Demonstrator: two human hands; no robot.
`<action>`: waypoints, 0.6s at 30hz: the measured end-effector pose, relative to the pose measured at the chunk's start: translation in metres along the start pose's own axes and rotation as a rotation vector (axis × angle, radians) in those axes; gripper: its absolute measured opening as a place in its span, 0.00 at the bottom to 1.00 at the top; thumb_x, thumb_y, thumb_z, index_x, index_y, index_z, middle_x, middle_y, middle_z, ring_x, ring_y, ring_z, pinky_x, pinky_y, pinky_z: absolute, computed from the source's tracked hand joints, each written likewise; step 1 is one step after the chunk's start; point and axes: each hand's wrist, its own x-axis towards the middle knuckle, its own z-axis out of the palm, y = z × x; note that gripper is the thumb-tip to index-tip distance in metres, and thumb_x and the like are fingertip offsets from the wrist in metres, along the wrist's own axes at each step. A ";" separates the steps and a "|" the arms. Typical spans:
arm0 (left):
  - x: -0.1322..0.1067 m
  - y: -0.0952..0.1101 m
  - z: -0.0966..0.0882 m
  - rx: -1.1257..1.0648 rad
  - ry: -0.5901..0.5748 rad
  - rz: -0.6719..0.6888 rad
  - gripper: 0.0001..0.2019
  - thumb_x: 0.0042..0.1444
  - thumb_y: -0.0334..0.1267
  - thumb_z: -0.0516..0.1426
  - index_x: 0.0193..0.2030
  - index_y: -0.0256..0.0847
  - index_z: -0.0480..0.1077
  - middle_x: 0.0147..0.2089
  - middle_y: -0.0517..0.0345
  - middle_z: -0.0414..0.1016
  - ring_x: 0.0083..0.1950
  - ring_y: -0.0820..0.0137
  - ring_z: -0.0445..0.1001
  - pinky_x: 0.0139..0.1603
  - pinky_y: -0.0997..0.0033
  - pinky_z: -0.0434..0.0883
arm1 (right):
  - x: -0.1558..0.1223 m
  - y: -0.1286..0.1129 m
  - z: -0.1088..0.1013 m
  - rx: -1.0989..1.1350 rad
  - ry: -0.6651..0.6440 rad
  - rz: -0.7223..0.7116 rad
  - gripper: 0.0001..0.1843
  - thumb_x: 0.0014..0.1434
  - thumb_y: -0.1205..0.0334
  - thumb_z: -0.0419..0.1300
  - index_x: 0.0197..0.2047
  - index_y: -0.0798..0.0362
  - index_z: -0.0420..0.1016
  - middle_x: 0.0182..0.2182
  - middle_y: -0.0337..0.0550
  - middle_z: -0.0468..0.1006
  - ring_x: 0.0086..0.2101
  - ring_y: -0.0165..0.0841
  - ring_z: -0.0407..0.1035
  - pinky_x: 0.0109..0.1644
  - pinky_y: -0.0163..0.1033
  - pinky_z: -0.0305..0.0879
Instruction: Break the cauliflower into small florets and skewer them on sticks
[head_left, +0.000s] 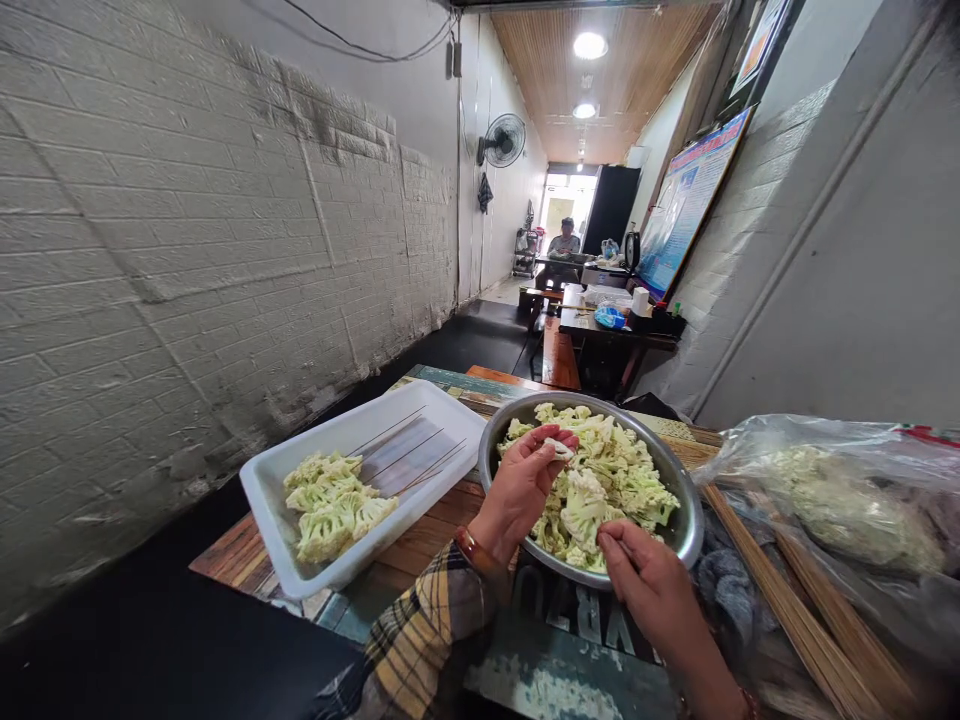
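Note:
My left hand (pixel 525 482) is closed over the metal bowl (pixel 686 530), with a small whitish cauliflower piece (pixel 559 450) between its thumb and fingers. Lower and to the right, my right hand (pixel 649 575) pinches the edge of a larger cauliflower floret (pixel 585 508) above the bowl's near side. Loose cut cauliflower (pixel 622 455) fills the bowl. Left of it stands a white plastic tray (pixel 262 510). Skewered cauliflower (pixel 337 505) lies in the tray's near left part, its thin sticks (pixel 405 450) pointing toward the far right.
Bundled bamboo skewers (pixel 799 605) lie to the right of the bowl, beside a clear plastic bag (pixel 847 490) holding more cauliflower. Farther off are a dark table (pixel 577 320) with items on it, a bench (pixel 559 355) and a seated person (pixel 564 240). A brick wall (pixel 225 220) runs along the left.

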 end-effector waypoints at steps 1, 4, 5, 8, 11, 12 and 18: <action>-0.001 0.000 0.000 -0.007 -0.004 0.012 0.13 0.46 0.30 0.63 0.40 0.35 0.71 0.45 0.49 0.76 0.51 0.64 0.73 0.53 0.68 0.67 | 0.000 0.000 0.000 -0.006 0.003 0.002 0.15 0.64 0.53 0.46 0.32 0.50 0.68 0.19 0.36 0.69 0.24 0.33 0.66 0.28 0.35 0.59; -0.003 -0.001 -0.002 -0.021 0.001 0.055 0.13 0.47 0.32 0.64 0.40 0.36 0.71 0.48 0.49 0.75 0.54 0.64 0.72 0.54 0.69 0.67 | 0.000 -0.001 0.000 -0.015 0.008 0.003 0.16 0.64 0.53 0.46 0.32 0.50 0.68 0.19 0.36 0.70 0.24 0.33 0.66 0.28 0.35 0.58; -0.005 -0.001 -0.003 -0.022 -0.002 0.060 0.14 0.46 0.33 0.64 0.41 0.36 0.71 0.48 0.50 0.75 0.54 0.64 0.71 0.55 0.69 0.66 | 0.000 -0.001 0.001 -0.019 0.012 0.006 0.16 0.64 0.53 0.46 0.31 0.50 0.68 0.19 0.36 0.70 0.24 0.33 0.66 0.28 0.35 0.58; -0.009 -0.002 -0.004 -0.006 -0.023 0.017 0.15 0.46 0.33 0.65 0.42 0.36 0.71 0.48 0.50 0.75 0.53 0.65 0.72 0.54 0.69 0.66 | 0.001 0.000 0.001 -0.033 0.029 0.021 0.16 0.64 0.52 0.46 0.31 0.50 0.68 0.19 0.36 0.70 0.24 0.33 0.66 0.28 0.35 0.58; -0.013 -0.001 -0.004 0.085 -0.051 -0.070 0.16 0.47 0.37 0.65 0.43 0.37 0.70 0.47 0.48 0.76 0.48 0.67 0.74 0.47 0.71 0.68 | 0.001 0.000 0.002 -0.039 0.041 0.025 0.16 0.64 0.52 0.46 0.31 0.50 0.68 0.18 0.36 0.69 0.23 0.33 0.66 0.28 0.35 0.58; -0.014 -0.001 -0.004 0.134 -0.053 -0.085 0.16 0.48 0.38 0.64 0.44 0.37 0.70 0.46 0.48 0.76 0.44 0.69 0.75 0.43 0.73 0.69 | 0.001 0.000 0.002 -0.038 0.040 0.021 0.16 0.64 0.52 0.46 0.31 0.50 0.68 0.18 0.36 0.69 0.23 0.33 0.65 0.28 0.35 0.58; -0.013 -0.003 -0.004 0.230 0.041 -0.060 0.15 0.46 0.40 0.65 0.40 0.37 0.70 0.39 0.51 0.77 0.35 0.72 0.72 0.30 0.77 0.64 | -0.001 0.000 0.001 -0.021 0.050 0.013 0.17 0.64 0.50 0.46 0.31 0.50 0.68 0.18 0.36 0.68 0.23 0.34 0.65 0.28 0.36 0.58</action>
